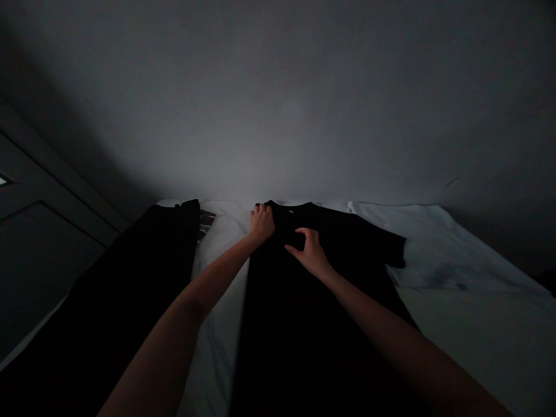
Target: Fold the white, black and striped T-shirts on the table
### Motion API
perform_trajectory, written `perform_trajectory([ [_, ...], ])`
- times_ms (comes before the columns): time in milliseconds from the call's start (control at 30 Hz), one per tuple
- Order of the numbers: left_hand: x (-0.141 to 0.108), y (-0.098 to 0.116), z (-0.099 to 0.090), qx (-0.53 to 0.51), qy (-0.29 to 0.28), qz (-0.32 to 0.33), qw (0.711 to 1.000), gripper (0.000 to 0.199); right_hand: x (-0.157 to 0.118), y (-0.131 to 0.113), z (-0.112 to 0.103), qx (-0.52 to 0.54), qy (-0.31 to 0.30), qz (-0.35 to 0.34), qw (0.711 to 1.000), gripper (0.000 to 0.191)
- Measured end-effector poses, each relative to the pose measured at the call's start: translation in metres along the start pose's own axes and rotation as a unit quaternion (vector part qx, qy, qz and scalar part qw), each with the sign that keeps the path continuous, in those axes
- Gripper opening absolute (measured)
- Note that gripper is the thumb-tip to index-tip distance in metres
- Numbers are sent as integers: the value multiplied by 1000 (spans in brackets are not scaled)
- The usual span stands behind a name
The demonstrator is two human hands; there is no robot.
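A black T-shirt (295,324) lies spread out in front of me with its neckline at the far end. Its right sleeve points outward, while no sleeve sticks out along its straight left edge. At the left shoulder, my left hand (262,222) has its fingers curled down onto the fabric. Over the upper chest hovers my right hand (310,250), thumb and forefinger apart and nothing between them. A small pale label (291,211) shows inside the collar. Dim light hides the folds in the black cloth.
Another black garment (143,278) lies to the left, with a patterned dark piece (206,223) beside its far end. White marble-patterned cloth (219,243) covers the surface beneath. At the back stands a grey wall (278,116); a panelled door (47,231) is on the left.
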State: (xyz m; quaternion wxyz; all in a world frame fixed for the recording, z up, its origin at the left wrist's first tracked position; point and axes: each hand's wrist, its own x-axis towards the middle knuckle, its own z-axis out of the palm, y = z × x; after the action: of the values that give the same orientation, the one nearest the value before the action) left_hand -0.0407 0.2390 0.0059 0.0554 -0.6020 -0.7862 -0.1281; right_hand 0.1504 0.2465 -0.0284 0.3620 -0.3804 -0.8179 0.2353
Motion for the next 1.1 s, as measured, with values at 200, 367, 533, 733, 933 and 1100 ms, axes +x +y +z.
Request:
perform_trajectory([
  [200, -42, 7, 17, -68, -25, 43, 996, 47, -27, -17, -4, -49, 16, -19, 998, 63],
  [367, -46, 10, 20, -54, -44, 16, 997, 53, -36, -26, -5, -91, -8, 59, 994, 47],
  [533, -46, 10, 16, -27, -79, 35, 996, 51, -33, -35, 1, 8, 18, 96, 995, 36],
  [733, -46, 10, 13, -20, -98, 37, 994, 52, -25, -30, -13, 68, -97, 89, 989, 30],
  [933, -47, 13, 10, -14, -100, 32, 994, 61, 22, -29, -24, -106, -148, 90, 979, 4],
  [1100, -48, 12, 12, -9, -97, 26, 995, 63, 56, -32, 8, -219, -127, 10, 967, 41],
])
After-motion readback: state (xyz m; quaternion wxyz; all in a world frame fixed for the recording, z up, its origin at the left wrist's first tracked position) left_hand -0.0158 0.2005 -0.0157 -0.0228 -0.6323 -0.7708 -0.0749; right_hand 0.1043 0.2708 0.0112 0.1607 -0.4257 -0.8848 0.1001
